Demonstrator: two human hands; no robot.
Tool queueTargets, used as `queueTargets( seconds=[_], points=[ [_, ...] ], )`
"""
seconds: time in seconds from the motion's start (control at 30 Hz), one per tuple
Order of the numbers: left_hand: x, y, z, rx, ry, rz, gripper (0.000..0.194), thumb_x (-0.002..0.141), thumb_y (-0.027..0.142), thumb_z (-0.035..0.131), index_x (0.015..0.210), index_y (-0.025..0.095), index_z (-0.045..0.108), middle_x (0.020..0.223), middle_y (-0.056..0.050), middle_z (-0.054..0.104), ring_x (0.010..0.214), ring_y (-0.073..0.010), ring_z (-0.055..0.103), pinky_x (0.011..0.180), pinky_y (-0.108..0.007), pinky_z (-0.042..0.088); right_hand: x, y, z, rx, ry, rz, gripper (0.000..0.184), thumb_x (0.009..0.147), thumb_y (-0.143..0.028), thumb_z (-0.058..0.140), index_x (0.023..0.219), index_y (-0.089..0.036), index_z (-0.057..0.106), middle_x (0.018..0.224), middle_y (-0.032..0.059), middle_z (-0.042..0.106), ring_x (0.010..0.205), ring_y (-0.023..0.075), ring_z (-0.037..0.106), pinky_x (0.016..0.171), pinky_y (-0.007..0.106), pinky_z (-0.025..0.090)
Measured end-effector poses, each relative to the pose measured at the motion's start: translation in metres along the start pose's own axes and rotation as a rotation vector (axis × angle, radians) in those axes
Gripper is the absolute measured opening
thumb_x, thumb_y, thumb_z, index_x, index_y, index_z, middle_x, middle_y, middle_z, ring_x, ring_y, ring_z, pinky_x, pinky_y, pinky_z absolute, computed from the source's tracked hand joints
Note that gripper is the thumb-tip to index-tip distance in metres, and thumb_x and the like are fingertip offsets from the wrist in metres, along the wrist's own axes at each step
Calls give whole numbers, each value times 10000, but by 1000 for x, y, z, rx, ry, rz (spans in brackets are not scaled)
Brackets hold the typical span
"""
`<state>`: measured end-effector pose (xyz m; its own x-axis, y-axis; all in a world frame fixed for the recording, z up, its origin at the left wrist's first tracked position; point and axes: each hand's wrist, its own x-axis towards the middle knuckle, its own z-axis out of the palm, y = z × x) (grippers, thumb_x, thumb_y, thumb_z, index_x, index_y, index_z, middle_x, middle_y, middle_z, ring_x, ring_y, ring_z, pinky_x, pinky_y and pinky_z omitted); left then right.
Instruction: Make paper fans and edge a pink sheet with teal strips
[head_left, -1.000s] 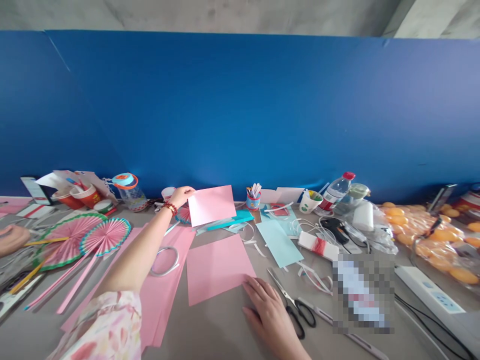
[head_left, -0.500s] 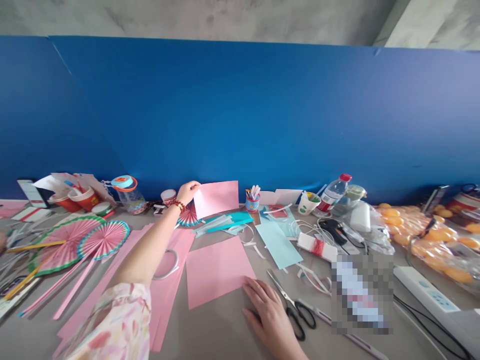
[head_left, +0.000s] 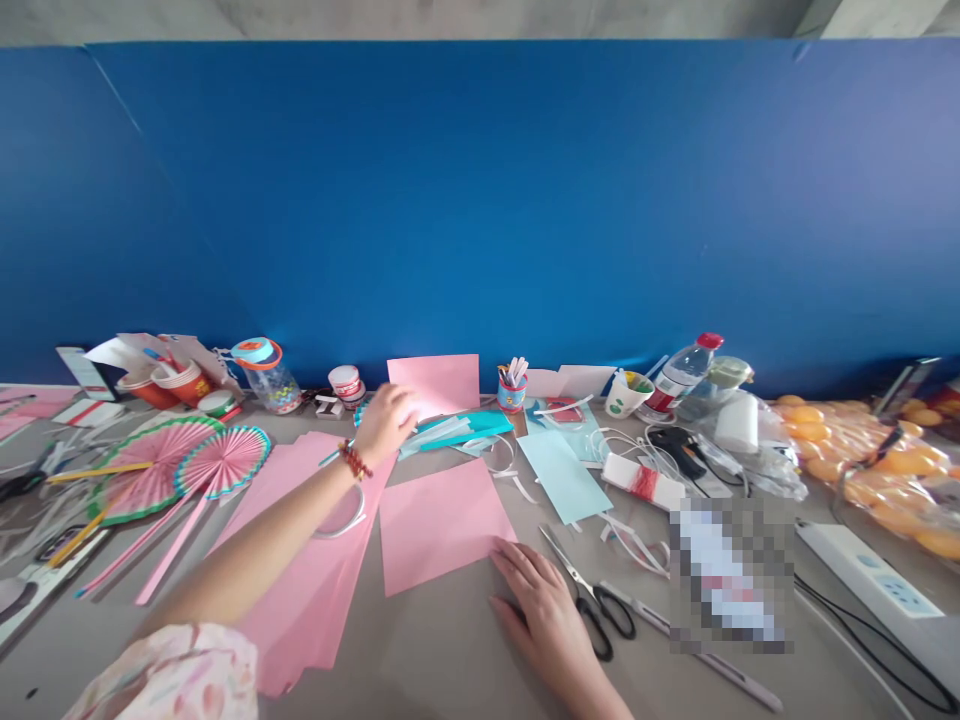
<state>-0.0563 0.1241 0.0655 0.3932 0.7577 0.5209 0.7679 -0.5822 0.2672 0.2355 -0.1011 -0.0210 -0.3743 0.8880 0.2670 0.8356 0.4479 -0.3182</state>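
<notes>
My left hand (head_left: 386,430) hovers over the table's back half, fingers loosely bent and slightly blurred, with nothing visible in them. Just behind it, a pink paper sheet (head_left: 446,383) leans upright against the blue partition. Another pink sheet (head_left: 442,528) lies flat in front of me. Flat on the table, fingers stretched out, my right hand (head_left: 540,605) touches this sheet's right corner with its fingertips. Scissors (head_left: 589,590) with black handles lie right beside that hand. Under my left forearm are stacked long pink sheets (head_left: 315,600) with a white ring-shaped strip on top.
Pleated paper fans (head_left: 223,462) lie at left. Along the blue partition (head_left: 480,200) stand a water bottle (head_left: 270,380), a pen cup (head_left: 512,390), a paper cup (head_left: 626,395) and a plastic bottle (head_left: 682,375). Light blue paper (head_left: 564,475), a glue gun (head_left: 675,450) and a power strip (head_left: 874,570) lie rightward.
My left hand has let go of the upright pink sheet and drawn back toward me, leaving it leaning on the partition. My right hand stays at the flat sheet's corner. The view has tilted down slightly.
</notes>
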Motion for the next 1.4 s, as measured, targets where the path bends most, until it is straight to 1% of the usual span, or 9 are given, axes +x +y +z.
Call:
queueTargets(
  seconds=[0.07, 0.13, 0.2, 0.3, 0.53, 0.77, 0.93, 1.23, 1.4],
  points=[
    [-38, 19, 9, -29, -127, 96, 294, 927, 383, 555, 1166, 250, 662, 1235, -61, 652, 1188, -244, 569, 1062, -397, 440, -1, 1, -1, 7, -15, -11, 433, 917, -266, 545, 1343, -207, 594, 1397, 99, 584, 1266, 278, 544, 1033, 456, 477],
    [-76, 33, 20, -29, -302, 172, 397, 892, 434, 609, 1243, 249, 633, 1352, -82, 604, 1261, -270, 537, 1087, -424, 423, -2, 3, -3, 10, -36, -21, 431, 921, -264, 539, 1343, -193, 593, 1399, 103, 582, 1277, 276, 539, 1040, 449, 474],
    [-107, 42, 28, 0, -457, 157, 558, 876, 467, 632, 1375, 238, 535, 1486, -112, 487, 1338, -292, 477, 1114, -446, 398, -3, 4, -6, 12, -54, -27, 435, 918, -256, 542, 1345, -187, 591, 1404, 104, 578, 1286, 276, 533, 1042, 446, 474],
    [-132, 48, 32, 24, -538, 113, 672, 861, 526, 640, 1439, 231, 466, 1577, -131, 348, 1433, -314, 355, 1158, -463, 338, -3, 5, -12, 24, -57, -27, 413, 912, -247, 551, 1317, -201, 612, 1383, 100, 595, 1263, 280, 547, 1028, 453, 484],
    [-139, 62, 24, -80, -599, 154, 690, 911, 629, 506, 1483, 253, 418, 1601, -145, 288, 1467, -329, 291, 1180, -543, 253, 1, 6, -28, 95, 37, -28, 309, 969, -211, 452, 1173, -228, 683, 1165, 93, 700, 1079, 242, 634, 928, 422, 541],
    [-151, 84, 19, -162, -648, 233, 727, 870, 642, 563, 1494, 304, 407, 1624, -120, 233, 1486, -366, 220, 1187, -581, 202, 1, 13, -19, 7, 4, -21, 360, 948, -257, 476, 1268, -224, 636, 1316, 99, 629, 1165, 266, 591, 975, 441, 519],
    [-151, 95, 17, -170, -657, 211, 687, 859, 567, 633, 1462, 291, 456, 1615, -125, 261, 1476, -347, 259, 1196, -555, 211, 21, 23, -8, -75, -35, -30, 438, 918, -206, 472, 1342, -231, 578, 1417, 86, 556, 1269, 278, 512, 1049, 468, 456],
    [-152, 84, 22, -249, -644, 237, 642, 909, 590, 548, 1462, 277, 455, 1614, -130, 255, 1490, -307, 241, 1216, -517, 165, 72, 68, -3, -215, -104, -104, 432, 946, -239, 445, 1357, -219, 574, 1431, 96, 552, 1282, 295, 513, 1049, 493, 433],
    [-155, 80, 24, -267, -637, 246, 634, 903, 567, 576, 1458, 286, 457, 1616, -118, 253, 1495, -304, 227, 1218, -514, 160, 86, 58, -13, -247, -2, -27, 440, 953, -270, 447, 1374, -196, 550, 1495, 121, 471, 1313, 333, 462, 1002, 512, 474]
  ],
)
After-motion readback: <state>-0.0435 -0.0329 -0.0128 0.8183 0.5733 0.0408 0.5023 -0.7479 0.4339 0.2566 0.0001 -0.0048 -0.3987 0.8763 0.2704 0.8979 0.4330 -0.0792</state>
